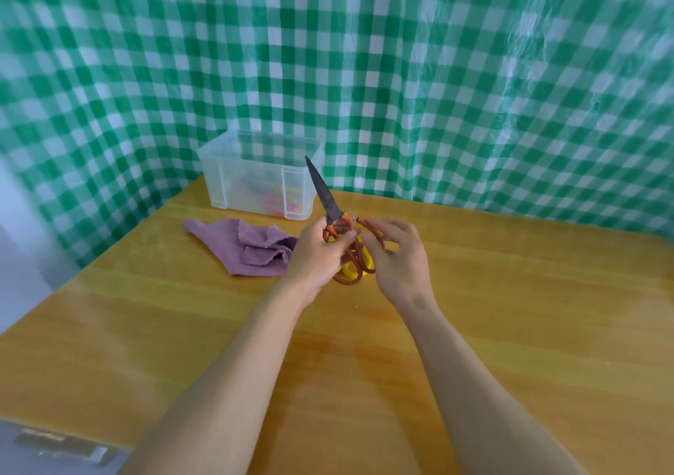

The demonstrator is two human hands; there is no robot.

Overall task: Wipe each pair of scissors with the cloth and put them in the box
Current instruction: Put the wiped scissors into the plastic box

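Near the bench's [510, 292] far edge, the left hand [313, 255] gripped orange-handled scissors [325, 194], blade raised; the right hand [395, 261] pinched brown-handled scissors [365, 224] beside them.

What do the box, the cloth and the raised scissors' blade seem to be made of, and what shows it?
Box: translucent frosted plastic; coloured contents show through its wall.
Cloth: soft fabric, matte mauve; it lies crumpled with rough-looking edges.
Scissors: blade probably metal, dark and dull, perhaps tarnished or coated; thin and pointed.
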